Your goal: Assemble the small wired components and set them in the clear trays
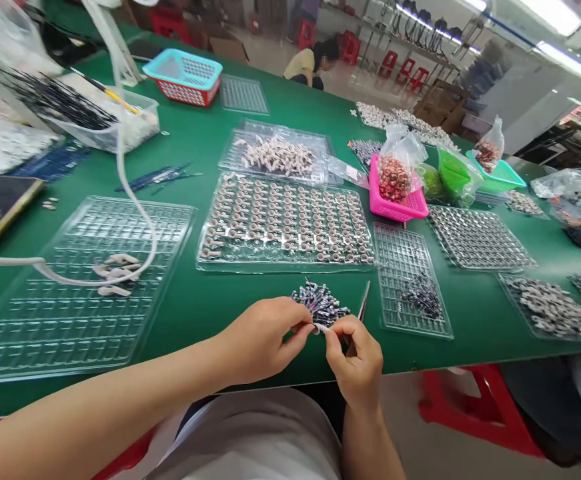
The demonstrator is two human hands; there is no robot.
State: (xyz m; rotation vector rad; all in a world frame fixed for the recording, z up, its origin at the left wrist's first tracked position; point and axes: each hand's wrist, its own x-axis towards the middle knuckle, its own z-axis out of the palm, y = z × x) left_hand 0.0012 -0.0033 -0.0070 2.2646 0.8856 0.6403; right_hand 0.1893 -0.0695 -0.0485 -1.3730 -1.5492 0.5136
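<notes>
Near the table's front edge, a small whitish plastic part point(322, 328) spans the gap between my two hands. My left hand point(269, 335) pinches its left end, where a dark bit shows at the fingertips. Thumb and fingers of my right hand point(355, 353) are closed on the other end. Just beyond the fingers lies a pile of small dark-and-silver parts point(319, 301). Metal tweezers point(365, 301) stick up beside my right hand, their lower end hidden behind it. Farther back, a clear tray point(285, 265) holds rows of small pale parts with round ends.
A white cable point(120, 143) loops over the left tray point(84, 230). Behind the middle tray sits a heap of pale parts point(279, 155). A pink basket point(397, 210) with bagged copper-coloured pieces and a tray point(385, 280) of dark parts stand right. A person point(313, 63) crouches beyond the table.
</notes>
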